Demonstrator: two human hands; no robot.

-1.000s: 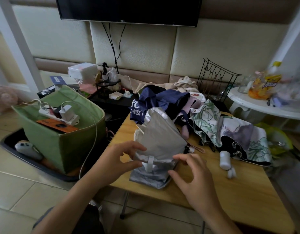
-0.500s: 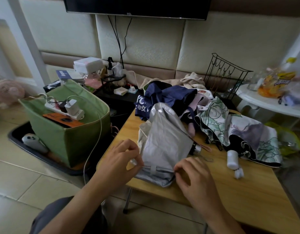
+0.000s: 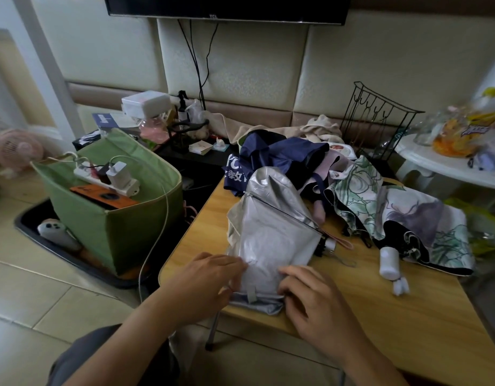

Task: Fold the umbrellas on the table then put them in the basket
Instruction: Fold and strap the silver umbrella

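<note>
A silver umbrella (image 3: 271, 232) lies collapsed on the wooden table (image 3: 408, 324), its canopy bunched toward me. My left hand (image 3: 210, 280) pinches the canopy's left edge near the closing strap. My right hand (image 3: 310, 299) presses on the canopy's lower right edge. Behind it lie a navy umbrella (image 3: 277, 157) and a floral green-and-purple umbrella (image 3: 402, 213) with a white handle (image 3: 389, 262). The green fabric basket (image 3: 115, 218) stands on the floor to the left of the table.
The basket holds a power strip with chargers (image 3: 112, 176) and an orange item. A black tray (image 3: 45, 240) lies under it. A black wire rack (image 3: 377, 118) stands at the back, a white round table (image 3: 447, 165) at right. Clutter fills a dark side table (image 3: 190, 151).
Both hands have come down onto the silver umbrella's near end and closed on its canopy edges, flattening the fabric. The view has shifted slightly closer.
</note>
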